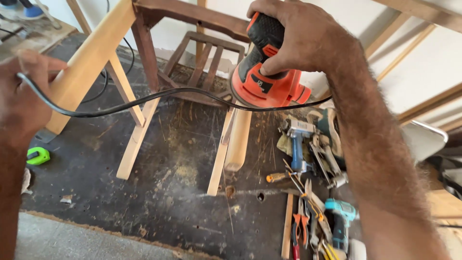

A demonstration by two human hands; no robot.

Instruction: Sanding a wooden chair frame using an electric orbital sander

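Note:
My right hand grips the top of an orange and black electric sander, its pad pressed against the end of a pale wooden chair leg. The chair frame lies overturned on a dark workbench, part pale bare wood, part dark brown. My left hand at the left edge holds the sander's black power cord, which sags across the chair frame toward the tool.
A dark, scratched workbench top carries a heap of tools at the right: a blue nail gun, a teal drill, pliers and a screwdriver. A green tape measure lies at the left. Pale wall panels rise behind.

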